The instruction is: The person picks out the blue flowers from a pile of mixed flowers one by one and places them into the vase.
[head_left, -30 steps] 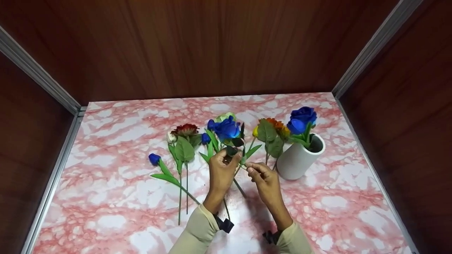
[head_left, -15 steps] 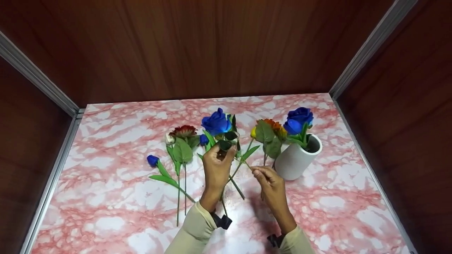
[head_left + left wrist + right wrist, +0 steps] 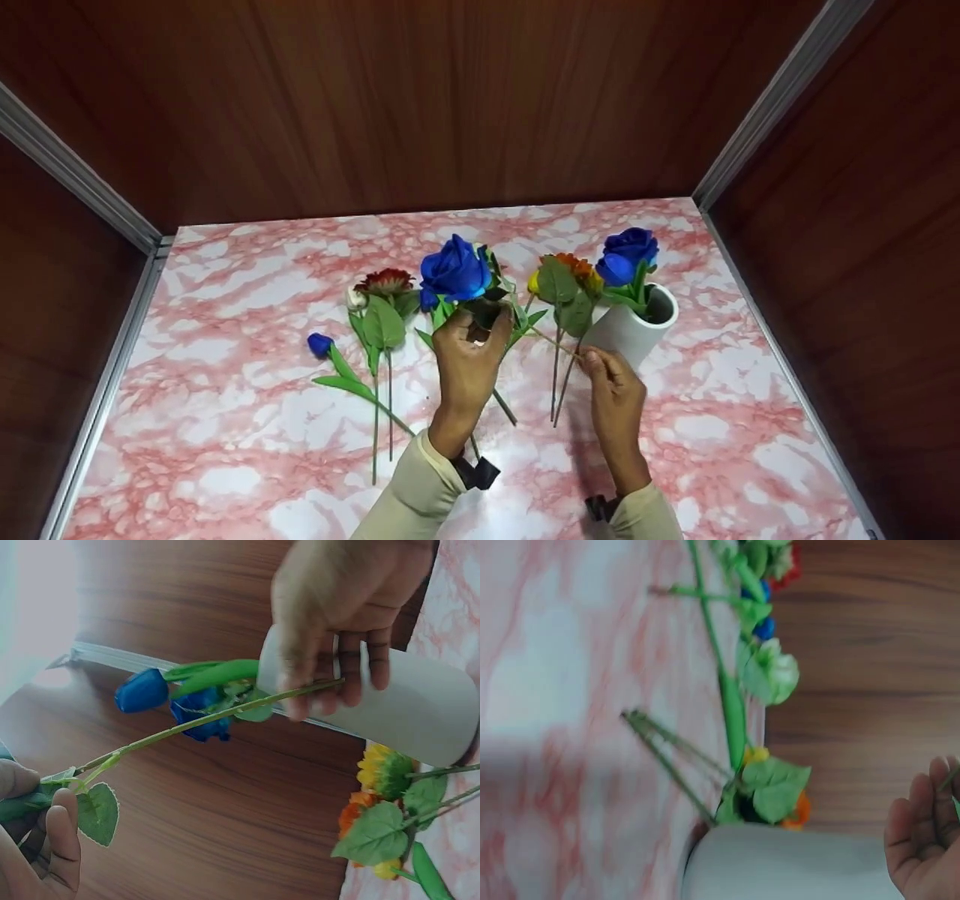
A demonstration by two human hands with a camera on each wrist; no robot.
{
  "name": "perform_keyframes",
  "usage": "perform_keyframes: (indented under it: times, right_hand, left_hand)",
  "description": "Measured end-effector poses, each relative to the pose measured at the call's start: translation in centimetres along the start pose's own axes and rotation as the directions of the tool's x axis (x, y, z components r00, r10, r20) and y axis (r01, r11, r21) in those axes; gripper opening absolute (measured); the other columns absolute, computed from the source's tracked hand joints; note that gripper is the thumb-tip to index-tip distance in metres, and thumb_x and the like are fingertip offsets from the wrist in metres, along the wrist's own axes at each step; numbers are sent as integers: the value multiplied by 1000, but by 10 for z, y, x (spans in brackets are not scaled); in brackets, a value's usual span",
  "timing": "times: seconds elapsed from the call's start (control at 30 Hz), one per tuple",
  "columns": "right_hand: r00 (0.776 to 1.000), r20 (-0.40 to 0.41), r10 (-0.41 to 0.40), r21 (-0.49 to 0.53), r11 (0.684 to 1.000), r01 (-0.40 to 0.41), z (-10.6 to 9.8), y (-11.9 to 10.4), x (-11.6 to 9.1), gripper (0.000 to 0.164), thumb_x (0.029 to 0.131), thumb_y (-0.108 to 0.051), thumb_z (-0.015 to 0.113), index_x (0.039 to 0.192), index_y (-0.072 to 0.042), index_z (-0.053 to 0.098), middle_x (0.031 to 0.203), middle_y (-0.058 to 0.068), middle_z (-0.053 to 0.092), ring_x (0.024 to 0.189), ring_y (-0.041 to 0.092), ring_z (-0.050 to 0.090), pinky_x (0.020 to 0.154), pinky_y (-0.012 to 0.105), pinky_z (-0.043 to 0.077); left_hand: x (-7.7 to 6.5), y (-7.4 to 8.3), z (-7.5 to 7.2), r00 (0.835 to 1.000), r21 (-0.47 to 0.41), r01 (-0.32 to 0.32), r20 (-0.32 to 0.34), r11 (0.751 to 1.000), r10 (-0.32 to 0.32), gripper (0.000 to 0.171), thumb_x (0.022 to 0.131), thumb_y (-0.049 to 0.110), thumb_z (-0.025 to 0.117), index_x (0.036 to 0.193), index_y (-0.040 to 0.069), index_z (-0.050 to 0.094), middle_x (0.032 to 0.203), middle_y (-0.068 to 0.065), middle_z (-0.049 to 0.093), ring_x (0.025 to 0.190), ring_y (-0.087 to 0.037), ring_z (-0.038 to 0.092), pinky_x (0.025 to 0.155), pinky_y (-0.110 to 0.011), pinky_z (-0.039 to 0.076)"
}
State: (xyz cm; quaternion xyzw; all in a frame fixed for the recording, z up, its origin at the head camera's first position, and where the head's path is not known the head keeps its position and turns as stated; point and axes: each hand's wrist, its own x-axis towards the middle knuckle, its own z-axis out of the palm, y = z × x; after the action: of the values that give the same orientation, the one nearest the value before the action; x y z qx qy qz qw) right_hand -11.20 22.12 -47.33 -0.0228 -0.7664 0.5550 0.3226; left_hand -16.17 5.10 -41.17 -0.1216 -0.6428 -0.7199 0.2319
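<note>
A blue rose (image 3: pixel 454 270) is held up over the table's middle. My left hand (image 3: pixel 469 367) pinches it high on the stem, among the leaves, as the left wrist view shows with the stem (image 3: pixel 187 724) running out from the thumb and fingers. Near the stem's lower end, my right hand (image 3: pixel 619 394) grips between thumb and fingers, so the stem slants across between both hands. Just beyond the right hand leans a white vase (image 3: pixel 630 330), with a blue rose (image 3: pixel 631 244) and a blue tulip (image 3: pixel 615 268) in its mouth.
On the pink marbled table (image 3: pixel 225 420) lie a blue tulip (image 3: pixel 320 345), a white bud (image 3: pixel 355 298) and a dark red flower (image 3: pixel 385 280) at left. Orange (image 3: pixel 568 264) and yellow flowers (image 3: pixel 534 281) lie beside the vase. Brown panels (image 3: pixel 450 105) enclose the table.
My right hand has slid away rightward along the stem toward its end, leaving a longer stretch of stem between the hands. The rose's bloom has shifted slightly left.
</note>
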Motion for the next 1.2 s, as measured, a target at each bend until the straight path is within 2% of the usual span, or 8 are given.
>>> perform_keyframes:
  times: [0.13,0.2,0.4,0.6,0.73,0.87,1.03,1.2]
  right_hand:
    - [990,-138,-41,-109,994,26,-5,8,1,11,88,11,59,95,13,67,88,23,66,81,8,60,70,14,44]
    - [979,-200,-49,-123,992,25,-7,11,1,12,87,11,61,97,13,67,88,23,65,80,7,59,69,16,44]
    - [941,-335,-55,-167,986,-2,-9,18,6,20,82,12,66,101,13,62,93,26,57,85,25,55,73,31,41]
    - [908,-419,-22,-174,983,-56,-8,20,11,37,76,8,71,107,15,52,103,25,48,93,31,46,78,29,36]
    - [895,-447,5,-161,983,-85,-9,31,14,57,72,5,77,117,15,44,110,26,43,100,32,42,82,31,35]
    - [894,-446,41,-176,975,-133,-12,52,18,80,69,-3,84,132,8,37,127,22,39,115,27,39,90,33,33]
    - [913,-397,98,-163,971,-175,-14,67,24,96,68,-13,87,144,0,30,144,14,32,130,23,32,102,34,31]
    - [929,-340,148,-106,975,-195,-12,71,32,106,66,-14,89,149,-3,23,147,14,33,133,23,32,108,34,27]
  left_hand:
    - [-1,7,2,999,13,-51,2,999,51,7,84,2,71,91,0,72,79,-7,70,62,-10,60,54,-28,50]
    - [-1,10,3,998,-6,-63,10,998,63,7,84,0,70,91,-2,72,79,-9,70,63,-11,61,54,-28,50]
    - [-1,16,9,997,-107,-51,46,993,56,8,85,-6,65,93,-7,69,70,-14,66,62,-19,64,55,-29,51]
    - [0,20,13,995,-115,-50,83,992,60,6,88,-3,65,91,-5,68,70,-14,65,62,-23,65,55,-30,52]
    - [0,23,18,995,-138,-63,74,988,74,6,87,-6,65,92,-8,68,70,-14,65,62,-19,65,56,-31,53]
    - [1,25,21,993,-150,-72,82,986,85,6,87,-6,64,92,-8,68,69,-15,65,62,-23,65,58,-32,54]
    - [4,26,26,990,-151,-90,93,984,105,9,88,-3,65,95,-8,68,73,-17,66,64,-28,66,61,-34,55]
    - [6,26,30,988,-153,-113,88,982,128,10,87,-3,66,95,-8,68,80,-16,68,67,-26,67,61,-35,56]
